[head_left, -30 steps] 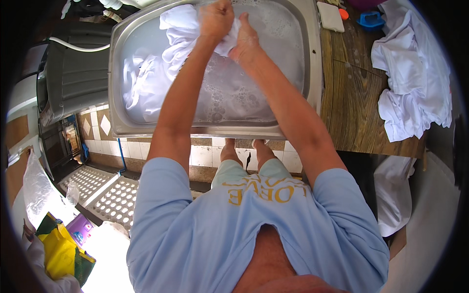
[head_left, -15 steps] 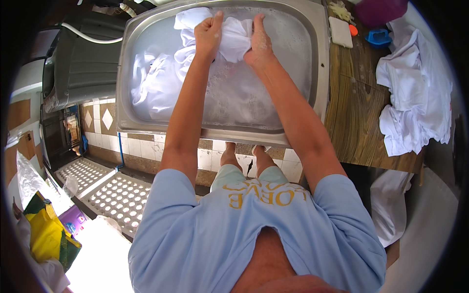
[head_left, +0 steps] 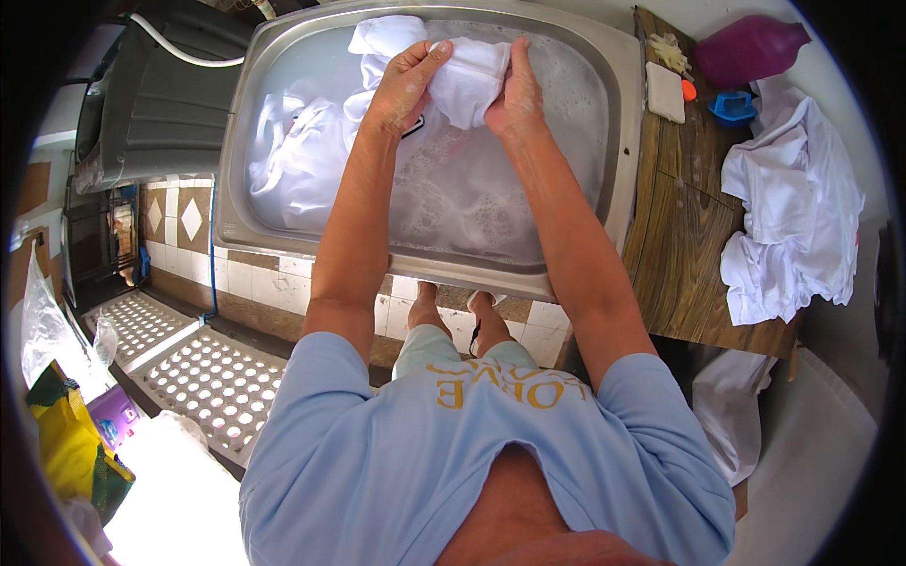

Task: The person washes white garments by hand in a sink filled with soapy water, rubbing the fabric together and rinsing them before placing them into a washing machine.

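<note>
A wet white garment (head_left: 470, 80) is stretched between my two hands above the soapy water in a metal sink (head_left: 618, 141). My left hand (head_left: 404, 90) is closed on its left side, thumb on top. On its right side, my right hand (head_left: 517, 92) grips the edge, thumb pointing up. More of the white cloth trails left past my left hand. Another white garment (head_left: 307, 156) lies soaking at the sink's left. Just under my left wrist shows a small dark-edged object (head_left: 413, 126), mostly hidden.
Right of the sink, a wooden counter (head_left: 684, 217) holds a pale soap bar (head_left: 665, 92), an orange cap (head_left: 689, 91), a blue brush (head_left: 733, 108), a purple bottle (head_left: 750, 49) and a pile of white clothes (head_left: 793, 198). A dark grey tub (head_left: 170, 104) stands at left.
The cloth between my hands is now spread flatter, where it was bunched before. My left hand has turned from a fist to a thumb-on-top grip. The view has shifted slightly.
</note>
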Available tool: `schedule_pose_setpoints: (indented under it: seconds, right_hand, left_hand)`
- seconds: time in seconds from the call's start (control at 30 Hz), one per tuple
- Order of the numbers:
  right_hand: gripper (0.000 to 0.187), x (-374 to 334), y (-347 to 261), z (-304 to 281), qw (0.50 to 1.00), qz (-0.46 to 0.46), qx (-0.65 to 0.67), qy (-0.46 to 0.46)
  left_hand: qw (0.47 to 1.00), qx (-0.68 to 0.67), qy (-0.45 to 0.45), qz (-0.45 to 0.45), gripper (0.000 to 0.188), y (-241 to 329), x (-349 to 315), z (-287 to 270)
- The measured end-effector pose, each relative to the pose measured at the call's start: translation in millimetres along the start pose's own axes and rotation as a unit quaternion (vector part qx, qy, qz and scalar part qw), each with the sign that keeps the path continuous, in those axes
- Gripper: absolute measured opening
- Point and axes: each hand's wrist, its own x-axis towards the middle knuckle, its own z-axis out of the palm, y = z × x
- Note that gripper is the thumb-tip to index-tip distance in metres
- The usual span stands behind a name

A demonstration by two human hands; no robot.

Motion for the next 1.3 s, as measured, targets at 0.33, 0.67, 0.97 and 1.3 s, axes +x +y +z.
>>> schedule_pose_setpoints:
  seconds: [0.33, 0.67, 0.97, 1.3]
  right_hand:
    - [0.059, 5.9, -0.5, -3.3, 0.998, -0.027, -0.009, -0.057]
    - [0.052, 49.7, 27.3, -81.4, 0.895, 0.145, 0.144, -0.397]
    - [0.065, 26.6, 21.2, -63.2, 0.984, 0.128, 0.022, -0.121]
    - [0.060, 11.9, 25.4, -21.2, 0.997, 0.081, -0.009, 0.011]
  left_hand:
    - [0.998, -0.006, 0.030, 0.050, 0.020, 0.7, 3.4, 3.0]
    - [0.881, 0.328, 0.048, 0.338, 0.022, -33.0, 25.6, 28.7]
    - [0.727, 0.498, 0.000, 0.472, 0.020, -81.5, 19.3, 41.0]
    - [0.805, 0.454, 0.090, 0.372, 0.011, -40.7, 24.3, 27.1]
